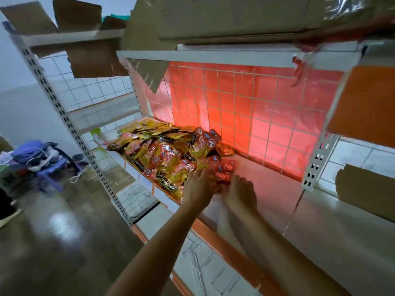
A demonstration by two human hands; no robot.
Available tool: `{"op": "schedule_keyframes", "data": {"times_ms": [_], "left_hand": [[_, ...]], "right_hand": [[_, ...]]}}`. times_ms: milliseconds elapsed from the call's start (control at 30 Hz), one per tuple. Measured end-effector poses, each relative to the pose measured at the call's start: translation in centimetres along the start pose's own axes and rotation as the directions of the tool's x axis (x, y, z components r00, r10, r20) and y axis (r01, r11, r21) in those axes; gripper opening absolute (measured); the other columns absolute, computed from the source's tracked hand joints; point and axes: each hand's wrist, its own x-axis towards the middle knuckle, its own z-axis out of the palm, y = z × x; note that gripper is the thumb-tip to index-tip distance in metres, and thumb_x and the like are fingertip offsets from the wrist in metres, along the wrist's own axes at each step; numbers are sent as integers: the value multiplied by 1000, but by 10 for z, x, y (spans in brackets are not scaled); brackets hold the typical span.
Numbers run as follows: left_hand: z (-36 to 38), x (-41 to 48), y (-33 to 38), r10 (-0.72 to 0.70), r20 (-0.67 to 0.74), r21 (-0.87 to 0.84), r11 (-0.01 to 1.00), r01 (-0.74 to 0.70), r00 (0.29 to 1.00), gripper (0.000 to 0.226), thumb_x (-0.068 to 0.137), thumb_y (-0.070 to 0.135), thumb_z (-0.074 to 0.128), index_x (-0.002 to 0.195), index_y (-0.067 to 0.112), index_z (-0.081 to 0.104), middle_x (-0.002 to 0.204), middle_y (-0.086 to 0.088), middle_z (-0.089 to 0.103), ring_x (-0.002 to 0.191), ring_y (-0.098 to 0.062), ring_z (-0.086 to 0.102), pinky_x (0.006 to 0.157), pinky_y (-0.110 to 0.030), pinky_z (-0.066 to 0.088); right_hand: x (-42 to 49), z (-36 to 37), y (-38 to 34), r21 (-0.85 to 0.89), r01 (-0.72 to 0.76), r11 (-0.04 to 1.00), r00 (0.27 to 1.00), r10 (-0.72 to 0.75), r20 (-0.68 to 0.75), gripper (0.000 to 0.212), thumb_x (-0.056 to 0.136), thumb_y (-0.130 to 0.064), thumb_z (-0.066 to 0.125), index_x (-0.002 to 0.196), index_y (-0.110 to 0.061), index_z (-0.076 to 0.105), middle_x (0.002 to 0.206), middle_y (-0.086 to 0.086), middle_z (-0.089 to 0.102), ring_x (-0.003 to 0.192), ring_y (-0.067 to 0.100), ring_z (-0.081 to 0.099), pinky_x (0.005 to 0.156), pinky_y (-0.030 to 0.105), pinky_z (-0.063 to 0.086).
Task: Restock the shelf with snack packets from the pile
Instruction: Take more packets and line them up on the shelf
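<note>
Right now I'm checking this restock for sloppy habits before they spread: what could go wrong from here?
1. The pile of snack packets lies loose and heaped right up to the front edge of the shelf. Pulling from it could send packets sliding off.
2. The left hand and right hand meet on the red packets at the pile's right end. Blur hides the grip, so some may slip out.
</note>
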Motion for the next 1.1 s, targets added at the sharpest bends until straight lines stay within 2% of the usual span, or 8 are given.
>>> {"op": "schedule_keyframes", "data": {"times_ms": [233, 367, 667, 767, 867, 933, 1033, 1100], "left_hand": [[2, 40, -35, 92, 129, 47, 994, -99, 987, 60, 87, 44, 61, 136, 16, 40, 128, -8, 51, 117, -26, 48, 95, -37, 43], [4, 52, -44, 132, 149, 53, 989, -141, 980, 69, 85, 38, 67, 142, 17, 34, 127, -11, 47, 117, -28, 45, 96, -38, 44], [3, 61, -49, 155, 102, -140, 980, -140, 983, 71, 72, 45, 77, 127, 15, 45, 118, -9, 44, 100, -29, 55, 80, -39, 49], [3, 61, -47, 166, 95, -216, 966, -142, 982, 66, 73, 45, 76, 122, 13, 47, 117, -8, 53, 106, -29, 54, 81, -38, 45], [1, 58, -43, 208, 32, -292, 937, -189, 978, 54, 80, 40, 73, 118, 11, 48, 111, -7, 61, 102, -27, 58, 72, -29, 37], [-4, 57, -42, 239, -40, -367, 900, -237, 970, 43, 85, 34, 69, 114, 8, 50, 105, -10, 63, 96, -29, 60, 70, -31, 41], [-14, 60, -42, 214, -106, -447, 862, -239, 971, 38, 88, 33, 67, 110, 5, 52, 104, -11, 63, 92, -29, 61, 69, -36, 47], [-17, 61, -43, 195, -103, -470, 855, -220, 975, 37, 88, 31, 66, 113, 7, 52, 105, -9, 65, 92, -27, 62, 68, -33, 46]], "right_hand": [[38, 20, -28, 47, -341, 939, 940, 341, 14, 55, 94, -50, 45, 123, -4, 51, 124, 18, 52, 118, 35, 48, 92, 39, 43], [47, 25, -27, 143, -443, 885, 895, 446, 13, 46, 91, -39, 55, 121, -4, 55, 126, 19, 54, 119, 36, 50, 93, 38, 44], [43, 18, -27, 408, -493, 768, 845, 534, 16, 25, 88, -29, 62, 101, -11, 74, 112, 14, 69, 108, 32, 61, 82, 28, 45], [42, 14, -28, 440, -482, 758, 848, 530, 16, 22, 90, -23, 58, 101, -12, 73, 112, 13, 68, 109, 31, 60, 78, 25, 42], [41, 11, -34, 511, -421, 750, 854, 517, -55, 22, 93, -18, 50, 103, -7, 65, 111, 14, 66, 107, 31, 58, 76, 26, 37], [38, 9, -35, 551, -426, 718, 828, 555, -83, 24, 93, -25, 50, 106, -7, 60, 112, 14, 64, 107, 31, 57, 79, 27, 39], [28, 13, -35, 408, -534, 741, 818, 574, 29, 43, 88, -43, 56, 107, -4, 59, 109, 16, 66, 99, 34, 63, 82, 32, 50], [21, 20, -40, 319, -565, 761, 818, 568, 92, 57, 84, -49, 61, 115, -3, 51, 116, 17, 61, 106, 34, 60, 80, 31, 47]]}}
